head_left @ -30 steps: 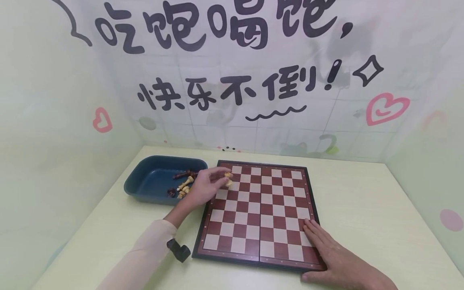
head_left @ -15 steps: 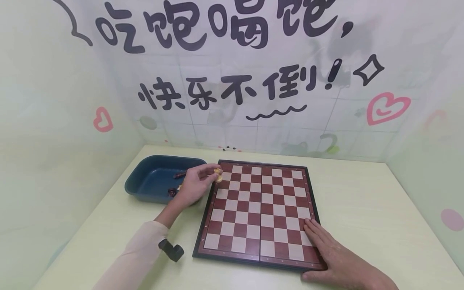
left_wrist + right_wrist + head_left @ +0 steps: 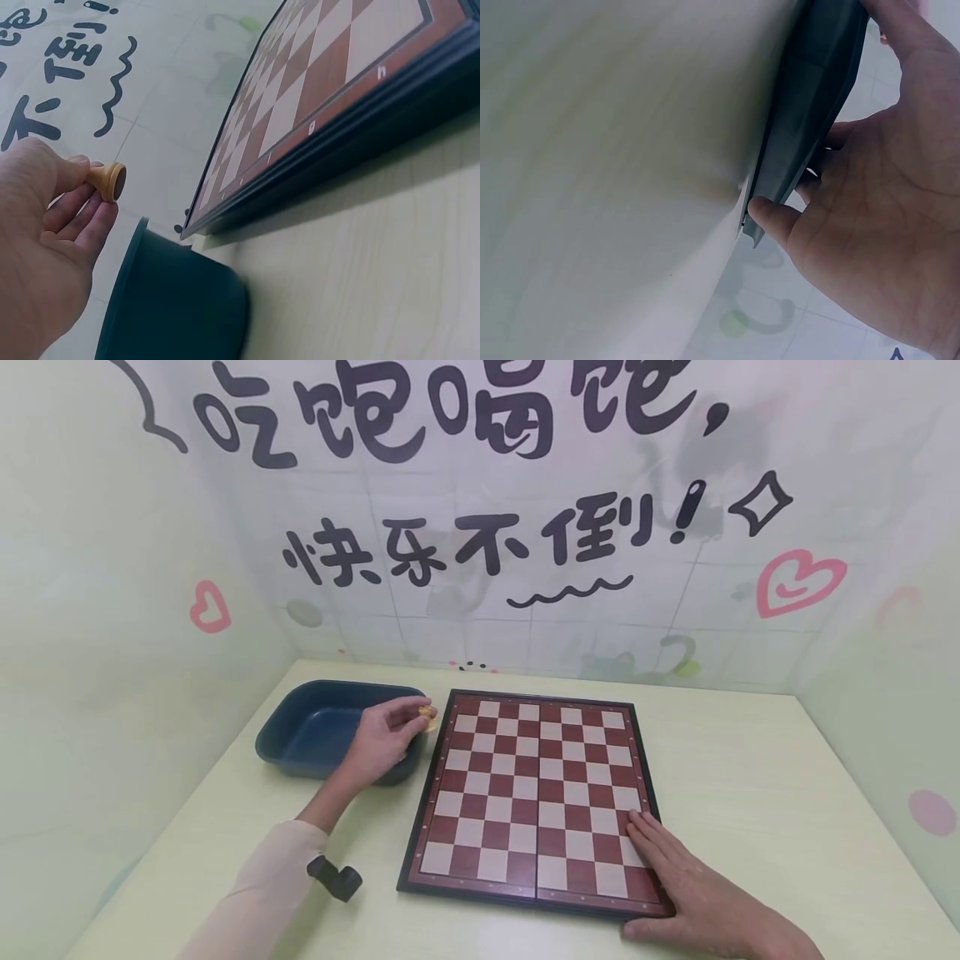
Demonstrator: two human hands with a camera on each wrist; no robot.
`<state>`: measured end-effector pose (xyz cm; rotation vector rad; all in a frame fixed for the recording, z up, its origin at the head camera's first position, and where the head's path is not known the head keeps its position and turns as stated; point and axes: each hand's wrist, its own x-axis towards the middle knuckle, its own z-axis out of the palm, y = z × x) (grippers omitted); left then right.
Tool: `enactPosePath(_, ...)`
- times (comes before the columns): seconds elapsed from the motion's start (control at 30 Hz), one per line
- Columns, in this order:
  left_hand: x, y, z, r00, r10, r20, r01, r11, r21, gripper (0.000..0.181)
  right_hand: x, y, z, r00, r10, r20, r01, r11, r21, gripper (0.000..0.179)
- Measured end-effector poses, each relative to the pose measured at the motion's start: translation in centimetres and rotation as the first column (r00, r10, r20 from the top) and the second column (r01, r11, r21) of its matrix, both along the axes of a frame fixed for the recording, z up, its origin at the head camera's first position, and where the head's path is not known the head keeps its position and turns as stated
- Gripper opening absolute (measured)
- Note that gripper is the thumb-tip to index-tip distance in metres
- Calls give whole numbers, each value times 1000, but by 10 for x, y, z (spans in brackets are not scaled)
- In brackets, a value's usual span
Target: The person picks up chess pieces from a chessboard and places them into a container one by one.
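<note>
In the head view my left hand point(image 3: 377, 742) is over the right end of a dark blue bin point(image 3: 288, 762). Between its thumb and fingers it pinches a light wooden chess piece point(image 3: 428, 718). The left wrist view has that piece's round base point(image 3: 113, 182) turned outward, its dark underside showing; the upper part is hidden by the fingers. A red-and-cream chessboard point(image 3: 537, 802) lies flat beside the bin. At its near right corner rests my right hand point(image 3: 697, 893), fingers extended over the side edge and thumb at the front edge. In the right wrist view, fingertips touch the board's dark side point(image 3: 802, 97).
The pale table point(image 3: 750, 793) extends right of the board and in front of the bin. White printed sheeting point(image 3: 480, 635) stands behind and along both sides. A black strap mount point(image 3: 333, 878) sticks out from the left sleeve.
My left hand has moved left with the chess piece, from above the board's far left corner to over the bin's right end, covering the pieces seen there earlier. The right hand stays put.
</note>
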<state>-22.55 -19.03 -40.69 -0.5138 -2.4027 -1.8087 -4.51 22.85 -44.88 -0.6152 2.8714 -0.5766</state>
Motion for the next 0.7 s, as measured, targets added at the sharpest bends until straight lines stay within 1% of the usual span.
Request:
enactPosePath(0.1, 0, -7, 0, 1000, 22, 3, -22, 999, -26, 27, 0, 0, 0, 1000, -1, 2, 1, 1000, 2, 115)
enactPosePath(0.27, 0, -19, -4, 999, 50, -15, -51, 997, -64, 27, -1, -1, 3, 1000, -7, 28, 7, 1000, 4, 116)
enactPosePath(0.37, 1, -25, -5, 997, 72, -8, -72, 994, -81, 27, -2, -2, 5, 999, -12, 43, 11, 1000, 9, 116)
enactPosePath(0.5, 0, -30, -5, 996, 94, 6, -93, 991, -96, 28, -1, -2, 5, 999, -12, 42, 12, 1000, 8, 116)
enactPosePath(0.7, 1, -35, -5, 994, 111, 24, -108, 989, -97, 29, -2, -3, 7, 998, -17, 57, 16, 1000, 18, 117)
